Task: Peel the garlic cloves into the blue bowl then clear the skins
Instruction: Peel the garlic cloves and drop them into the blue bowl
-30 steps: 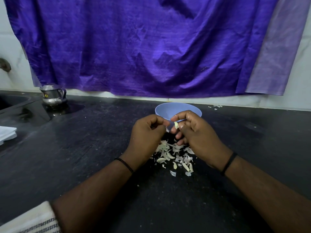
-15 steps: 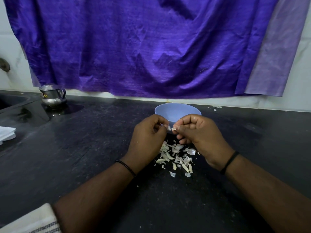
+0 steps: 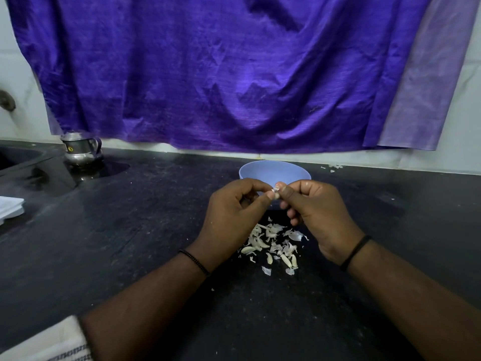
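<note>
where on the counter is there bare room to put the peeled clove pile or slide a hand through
Bare dark counter lies between the steel jug and the left hand, and right of the right hand toward the wall. Crowded: the scattered garlic skins and cloves between the wrists, just before the round blue bowl.

blue bowl (image 3: 263, 170) contents hidden, garlic clove (image 3: 276, 194) mostly covered

Two bare forearms; left hand (image 3: 229, 217) wrist wears thin black beaded band (image 3: 194, 262), right hand (image 3: 322, 217) wrist plain black band (image 3: 355, 252); white striped cloth (image 3: 49, 342) beside left elbow
</note>
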The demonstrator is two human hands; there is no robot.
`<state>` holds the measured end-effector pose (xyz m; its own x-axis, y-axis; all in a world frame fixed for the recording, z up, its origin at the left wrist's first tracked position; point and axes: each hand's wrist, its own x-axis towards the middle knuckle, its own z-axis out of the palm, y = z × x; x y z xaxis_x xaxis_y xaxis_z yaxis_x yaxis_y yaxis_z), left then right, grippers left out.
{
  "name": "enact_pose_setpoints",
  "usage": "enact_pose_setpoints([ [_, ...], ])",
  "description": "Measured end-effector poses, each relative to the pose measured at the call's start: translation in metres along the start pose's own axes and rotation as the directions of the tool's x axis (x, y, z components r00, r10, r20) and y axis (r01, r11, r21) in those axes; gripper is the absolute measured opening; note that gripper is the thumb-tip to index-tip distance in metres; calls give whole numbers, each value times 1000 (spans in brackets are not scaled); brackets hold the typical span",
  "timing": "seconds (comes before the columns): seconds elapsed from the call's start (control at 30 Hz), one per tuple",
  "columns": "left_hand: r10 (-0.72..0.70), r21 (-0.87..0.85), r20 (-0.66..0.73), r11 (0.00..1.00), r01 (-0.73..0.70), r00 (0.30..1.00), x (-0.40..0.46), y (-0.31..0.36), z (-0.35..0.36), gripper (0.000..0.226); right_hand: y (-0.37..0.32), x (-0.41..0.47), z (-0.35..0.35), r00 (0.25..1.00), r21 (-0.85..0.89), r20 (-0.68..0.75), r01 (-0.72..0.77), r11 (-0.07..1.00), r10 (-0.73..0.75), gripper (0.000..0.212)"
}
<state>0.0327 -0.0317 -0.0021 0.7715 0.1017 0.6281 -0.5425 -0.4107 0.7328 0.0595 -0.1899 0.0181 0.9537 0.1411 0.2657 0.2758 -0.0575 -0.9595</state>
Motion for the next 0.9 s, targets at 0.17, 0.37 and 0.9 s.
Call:
enact_pose_setpoints([
  [0.17, -105, -38, 2, 994, 105, 995, -1, -2, 1, 13, -1, -2, 2, 996, 74, 52, -75, 994, 71, 23],
  [0.37, -211, -34, -48, 977, 209, 976, 2, -4, -1, 13, -1, -1, 3, 994, 18, 58, -95, 995, 94, 9],
  [0.9, -111, 373, 192, 927, 32, 975, 1, -1, -3, 12, -27, 13, -41, 850, -758, 489, 302, 579, 196, 10],
])
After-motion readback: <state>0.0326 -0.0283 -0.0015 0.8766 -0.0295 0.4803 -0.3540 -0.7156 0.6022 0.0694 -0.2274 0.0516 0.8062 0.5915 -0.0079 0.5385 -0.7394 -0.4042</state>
